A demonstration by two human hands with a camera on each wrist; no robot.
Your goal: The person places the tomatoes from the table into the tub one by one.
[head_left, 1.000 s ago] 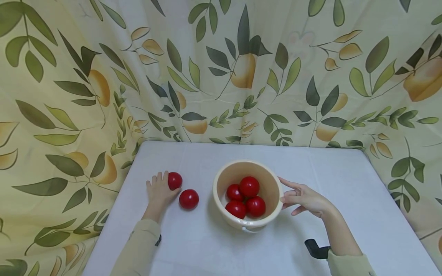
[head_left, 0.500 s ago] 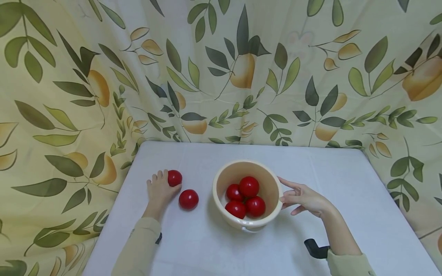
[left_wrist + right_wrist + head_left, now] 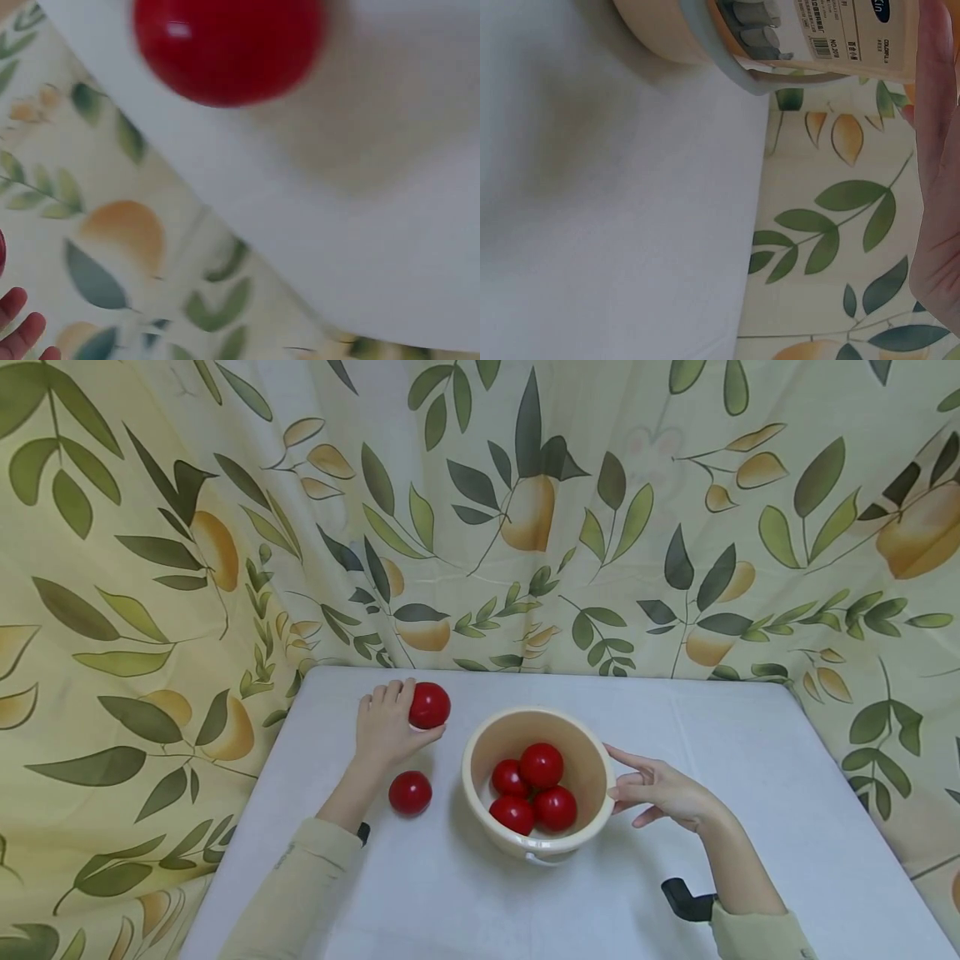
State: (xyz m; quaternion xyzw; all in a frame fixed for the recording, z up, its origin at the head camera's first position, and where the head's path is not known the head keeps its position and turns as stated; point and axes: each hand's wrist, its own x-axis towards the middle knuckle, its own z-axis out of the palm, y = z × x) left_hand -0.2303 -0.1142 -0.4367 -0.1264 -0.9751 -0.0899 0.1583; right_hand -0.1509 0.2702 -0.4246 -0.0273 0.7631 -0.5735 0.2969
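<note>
My left hand (image 3: 386,727) grips a shiny red ball (image 3: 430,705) above the table's far left part, fingers on its left side and thumb below it. In the left wrist view, fingertips (image 3: 26,334) show at the lower left corner, with a sliver of the held ball above them. A second red ball (image 3: 410,793) lies on the table just below that hand. My right hand (image 3: 667,793) touches the right side of a cream bucket (image 3: 480,814), its fingers extended, fingertips right at the rim. Several red balls (image 3: 542,766) lie inside the bucket.
A white cloth covers the table (image 3: 675,718). Leaf-and-fruit patterned curtain (image 3: 480,527) hangs behind it and along the left side. The bucket has a pale handle (image 3: 547,862) hanging on its near side and a printed label (image 3: 832,34).
The left hand has lifted the farther loose ball and carried it right and away from me, toward the bucket. The right hand and the bucket have stayed in place.
</note>
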